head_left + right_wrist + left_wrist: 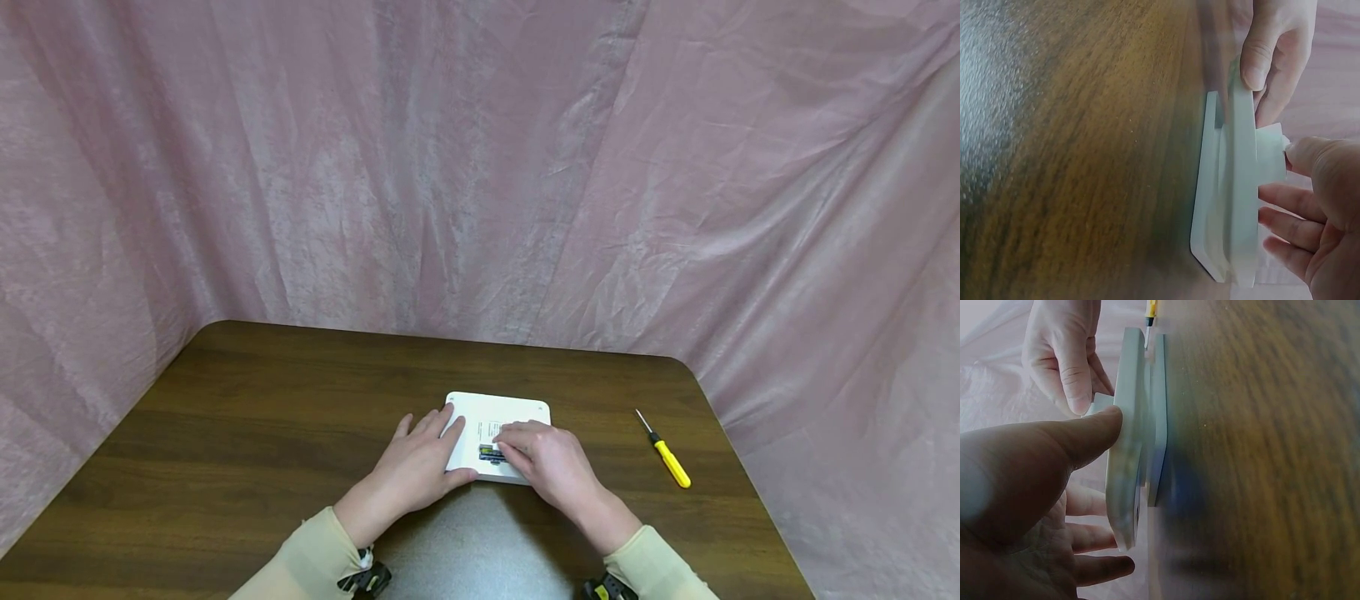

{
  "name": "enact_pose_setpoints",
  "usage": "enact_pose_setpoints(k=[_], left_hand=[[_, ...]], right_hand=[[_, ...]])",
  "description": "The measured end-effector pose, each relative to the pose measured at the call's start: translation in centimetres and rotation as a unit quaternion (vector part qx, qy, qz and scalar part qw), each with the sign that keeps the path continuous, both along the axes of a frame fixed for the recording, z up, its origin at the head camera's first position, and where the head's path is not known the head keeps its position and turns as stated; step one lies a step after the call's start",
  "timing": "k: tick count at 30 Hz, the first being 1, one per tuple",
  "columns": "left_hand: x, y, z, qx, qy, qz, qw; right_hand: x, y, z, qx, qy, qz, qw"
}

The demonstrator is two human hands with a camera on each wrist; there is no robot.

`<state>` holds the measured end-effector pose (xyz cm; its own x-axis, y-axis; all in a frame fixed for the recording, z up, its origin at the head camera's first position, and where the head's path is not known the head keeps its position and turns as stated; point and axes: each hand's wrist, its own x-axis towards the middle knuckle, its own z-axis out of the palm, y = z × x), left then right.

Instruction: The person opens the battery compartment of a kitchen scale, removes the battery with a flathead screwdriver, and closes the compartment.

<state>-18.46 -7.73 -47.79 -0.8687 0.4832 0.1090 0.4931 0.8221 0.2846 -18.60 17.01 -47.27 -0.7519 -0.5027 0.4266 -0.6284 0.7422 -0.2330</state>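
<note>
A flat white device (468, 442) lies on the table, its labelled face up, with an uncovered battery compartment (491, 454) showing dark batteries. My left hand (422, 467) rests along its left side, fingers straight and spread, the thumb at the front edge. Between thumb and fingers my right hand (551, 467) pinches a small white battery cover (1270, 153). In the right wrist view this cover stands up from the face of the device. Part of the compartment is hidden behind the right fingers.
A screwdriver (672, 463) with a yellow handle lies to the right of the device, its tip pointing away from me. The brown wooden table (300, 392) has rounded far corners. Pink curtains (465, 167) hang behind and beside it.
</note>
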Motion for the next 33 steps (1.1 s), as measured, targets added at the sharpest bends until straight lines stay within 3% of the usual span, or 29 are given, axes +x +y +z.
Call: enact_pose_setpoints(k=[33], left_hand=[[-0.03,0.01,-0.16,-0.002,0.012,-0.001,0.9999]], right_hand=[[0.75,-0.36,0.73,-0.01,0.018,-0.042,0.9989]])
